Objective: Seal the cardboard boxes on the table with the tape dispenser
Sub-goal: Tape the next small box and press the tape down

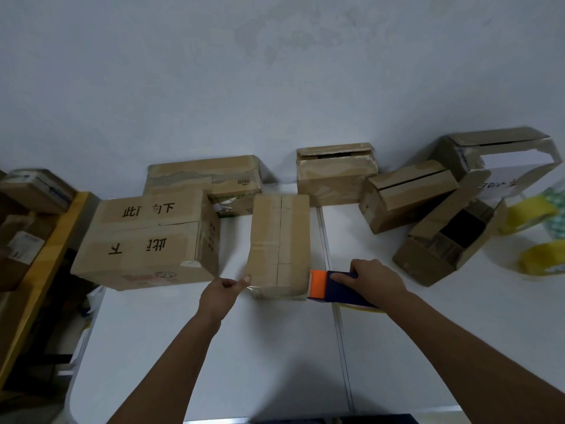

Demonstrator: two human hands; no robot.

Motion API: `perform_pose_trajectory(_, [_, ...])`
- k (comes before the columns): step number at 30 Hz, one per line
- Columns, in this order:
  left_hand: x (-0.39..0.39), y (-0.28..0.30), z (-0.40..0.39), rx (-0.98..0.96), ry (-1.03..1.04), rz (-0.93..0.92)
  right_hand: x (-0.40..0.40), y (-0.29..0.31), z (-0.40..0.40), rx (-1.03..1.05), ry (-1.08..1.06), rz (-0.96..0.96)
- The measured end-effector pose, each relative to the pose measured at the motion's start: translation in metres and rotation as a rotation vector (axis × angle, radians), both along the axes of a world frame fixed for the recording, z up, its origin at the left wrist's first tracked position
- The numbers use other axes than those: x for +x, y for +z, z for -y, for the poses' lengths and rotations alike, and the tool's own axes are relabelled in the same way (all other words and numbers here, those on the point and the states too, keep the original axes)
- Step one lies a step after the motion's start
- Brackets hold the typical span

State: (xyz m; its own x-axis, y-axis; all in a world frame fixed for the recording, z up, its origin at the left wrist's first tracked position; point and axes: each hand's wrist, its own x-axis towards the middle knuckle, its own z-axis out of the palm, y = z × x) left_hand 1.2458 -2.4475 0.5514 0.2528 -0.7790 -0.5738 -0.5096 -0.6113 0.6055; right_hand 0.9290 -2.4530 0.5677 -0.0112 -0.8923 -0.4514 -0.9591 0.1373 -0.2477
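On the white table, at its near middle, the tall narrow box stood with its flaps closed along a centre seam while I worked at its front edge. My left hand pressed a thumb against the box's lower left corner, the other fingers curled under. My right hand gripped the tape dispenser, its blue body in my fist and its orange head touching the box's lower right corner. The two hands were apart, one on each side of the box. A clear strip of tape appeared to run across the near face between them, though I could not tell for certain. Just beside the box on the left sat a large box printed with black characters. Behind stood more boxes, one with its top gaping. An open box lay to the right, near two yellow tape rolls.
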Motion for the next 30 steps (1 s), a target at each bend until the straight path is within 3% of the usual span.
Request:
perform_pose_trajectory(3, [0.004, 0.009, -0.004, -0.068, -0.125, 0.243, 0.001, 0.000, -0.002, -0.004, -0.004, -0.007])
perform_pose_trajectory(6, [0.019, 0.012, -0.017, -0.133, -0.194, 0.355, 0.001, 0.001, -0.002, -0.001, -0.006, -0.013])
perform_pose_trajectory(7, [0.020, 0.013, -0.022, -0.241, -0.244, 0.378, 0.001, 0.001, -0.001, -0.003, -0.003, -0.014])
perform_pose_trajectory(9, [0.013, 0.014, -0.030, -0.568, -0.468, 0.379, 0.002, 0.003, -0.001, -0.008, 0.014, -0.020])
perform_pose_trajectory(11, [-0.004, 0.012, -0.031, -0.703, -0.854, 0.405, 0.002, 0.005, 0.000, -0.005, 0.026, -0.026])
perform_pose_trajectory(13, [-0.018, 0.004, -0.029, -0.636, -1.106, 0.441, 0.002, 0.005, -0.001, -0.005, 0.024, -0.025])
perform_pose_trajectory(17, [-0.011, -0.011, -0.020, -0.535, -1.245, 0.483, 0.001, 0.001, -0.005, -0.003, 0.011, -0.019])
perform_pose_trajectory(24, [-0.036, 0.016, 0.026, -0.580, -1.199, 0.382, 0.000, -0.002, -0.007, -0.006, -0.015, 0.016])
perform_pose_trajectory(30, [-0.080, -0.013, 0.038, -0.493, -1.292, 0.567, -0.006, -0.006, -0.009, 0.015, -0.041, 0.057])
